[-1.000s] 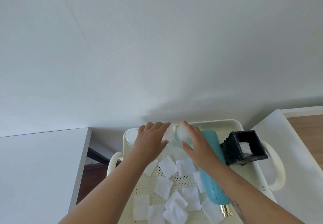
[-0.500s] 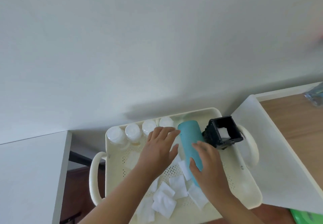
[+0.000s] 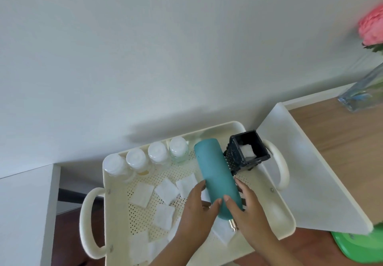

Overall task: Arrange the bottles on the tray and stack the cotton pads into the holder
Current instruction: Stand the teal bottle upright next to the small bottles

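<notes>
A cream perforated tray (image 3: 277,207) holds several small white-capped bottles (image 3: 157,151) in a row along its far-left rim. A long teal bottle (image 3: 215,172) lies on its side across the tray, its metal cap end near me. My left hand (image 3: 196,214) and my right hand (image 3: 246,209) both wrap around the teal bottle's near end. A black square holder (image 3: 246,151) stands tilted at the tray's far right, touching the teal bottle, with a white pad inside. Several square cotton pads (image 3: 165,191) lie scattered on the tray floor.
A white-edged wooden table (image 3: 339,151) stands right of the tray, carrying a glass vase (image 3: 362,93) with a pink flower (image 3: 373,27). A white surface (image 3: 20,214) lies to the left. A green object (image 3: 360,247) sits at the lower right. A white wall is behind.
Both hands left the small bottles at the tray's far rim and came back to close on the teal bottle's near end. The view has swung right and down.
</notes>
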A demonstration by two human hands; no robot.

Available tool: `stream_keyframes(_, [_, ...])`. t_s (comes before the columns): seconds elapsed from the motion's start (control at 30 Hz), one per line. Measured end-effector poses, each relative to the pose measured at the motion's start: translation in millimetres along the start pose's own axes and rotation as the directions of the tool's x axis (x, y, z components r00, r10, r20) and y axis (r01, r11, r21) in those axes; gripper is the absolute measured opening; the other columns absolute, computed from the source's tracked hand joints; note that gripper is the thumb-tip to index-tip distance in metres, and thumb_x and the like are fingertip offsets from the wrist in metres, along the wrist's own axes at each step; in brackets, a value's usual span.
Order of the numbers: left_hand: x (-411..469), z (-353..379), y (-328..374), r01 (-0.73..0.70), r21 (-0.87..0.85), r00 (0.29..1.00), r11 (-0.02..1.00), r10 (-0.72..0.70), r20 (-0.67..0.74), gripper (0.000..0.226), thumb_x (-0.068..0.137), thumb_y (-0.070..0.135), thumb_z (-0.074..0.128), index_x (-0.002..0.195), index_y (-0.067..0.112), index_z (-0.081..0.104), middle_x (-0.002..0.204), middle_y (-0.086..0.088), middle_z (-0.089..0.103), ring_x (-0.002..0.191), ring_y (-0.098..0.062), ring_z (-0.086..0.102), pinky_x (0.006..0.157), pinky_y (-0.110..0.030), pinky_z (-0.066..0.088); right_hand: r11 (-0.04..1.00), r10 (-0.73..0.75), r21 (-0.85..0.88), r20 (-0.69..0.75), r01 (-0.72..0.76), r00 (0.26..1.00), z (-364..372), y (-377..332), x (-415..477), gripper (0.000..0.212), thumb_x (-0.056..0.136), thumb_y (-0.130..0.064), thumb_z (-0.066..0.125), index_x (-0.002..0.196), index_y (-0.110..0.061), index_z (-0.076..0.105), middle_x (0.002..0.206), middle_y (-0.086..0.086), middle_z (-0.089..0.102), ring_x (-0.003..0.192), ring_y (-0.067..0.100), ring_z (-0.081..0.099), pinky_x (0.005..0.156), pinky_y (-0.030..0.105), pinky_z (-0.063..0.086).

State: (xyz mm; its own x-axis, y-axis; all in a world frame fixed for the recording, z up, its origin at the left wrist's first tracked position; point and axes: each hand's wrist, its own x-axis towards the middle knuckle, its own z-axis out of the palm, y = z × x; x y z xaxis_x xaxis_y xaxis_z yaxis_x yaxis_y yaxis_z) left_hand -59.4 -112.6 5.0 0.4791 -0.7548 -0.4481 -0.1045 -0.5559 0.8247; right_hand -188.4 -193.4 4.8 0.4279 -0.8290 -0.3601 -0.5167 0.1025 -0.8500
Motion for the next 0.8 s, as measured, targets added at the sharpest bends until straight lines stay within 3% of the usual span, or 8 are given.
stream_keyframes(0.13, [-4, 5, 7, 0.036, -0.131, 0.999, 0.991, -0.036, 0.008, 0.056, 0.090, 0.029, 0.066, 0.141, 0.034, 0.042, 0.132, 0.022, 0.054, 0.082, 0.001, 0.071, 0.064, -0.008, 0.051, 0.998, 0.058, 0.038, 0.026, -0.059, 0.998, -5, -4, -1, 0.051, 0.088, -0.039, 0.064, 0.134, -0.047, 0.044, 0.131, -0.019, 0.054, 0.112, 0.006, 0.058, 0.091, 0.037, 0.055])
stream_keyframes(0.3, [-10, -5, 15, 0.078, -0.128, 0.997, 0.989, -0.080, -0.010, 0.056, 0.089, 0.036, 0.067, 0.139, 0.038, 0.042, 0.123, 0.025, 0.057, 0.078, 0.008, 0.066, 0.060, -0.004, 0.048, 0.995, 0.066, 0.072, 0.046, -0.069, 0.997, -11, -18, -7, 0.047, 0.088, -0.040, 0.064, 0.130, -0.051, 0.045, 0.127, -0.020, 0.051, 0.103, 0.002, 0.061, 0.073, 0.017, 0.055])
stream_keyframes(0.43, [-15, -18, 20, 0.073, -0.161, 0.997, 0.984, -0.078, -0.025, 0.054, 0.088, 0.041, 0.067, 0.138, 0.037, 0.048, 0.119, 0.026, 0.062, 0.084, -0.003, 0.070, 0.080, -0.023, 0.056, 0.994, 0.046, 0.097, 0.039, -0.050, 0.998, -14, -33, -16, 0.045, 0.087, -0.039, 0.065, 0.128, -0.050, 0.050, 0.125, -0.019, 0.054, 0.094, -0.004, 0.061, 0.065, 0.012, 0.052])
stream_keyframes(0.57, [-19, -33, 30, 0.073, -0.294, 0.997, 0.953, -0.081, -0.014, 0.048, 0.088, 0.038, 0.068, 0.134, 0.029, 0.056, 0.117, 0.013, 0.071, 0.096, -0.009, 0.072, 0.084, -0.023, 0.057, 0.993, -0.020, 0.119, 0.050, 0.014, 0.999, -19, -51, -19, 0.034, 0.091, -0.037, 0.060, 0.121, -0.052, 0.054, 0.124, -0.019, 0.056, 0.093, -0.013, 0.058, 0.066, 0.007, 0.048])
stream_keyframes(0.8, [-9, -60, 58, 0.003, -0.260, 0.997, 0.966, -0.023, -0.074, 0.035, 0.091, 0.037, 0.065, 0.125, 0.028, 0.064, 0.091, 0.015, 0.079, 0.081, -0.006, 0.075, 0.080, -0.023, 0.055, 0.982, -0.119, 0.154, 0.079, 0.106, 0.990, -27, -82, -6, 0.034, 0.100, -0.026, 0.044, 0.120, -0.049, 0.059, 0.125, -0.016, 0.057, 0.101, -0.014, 0.056, 0.074, 0.001, 0.043])
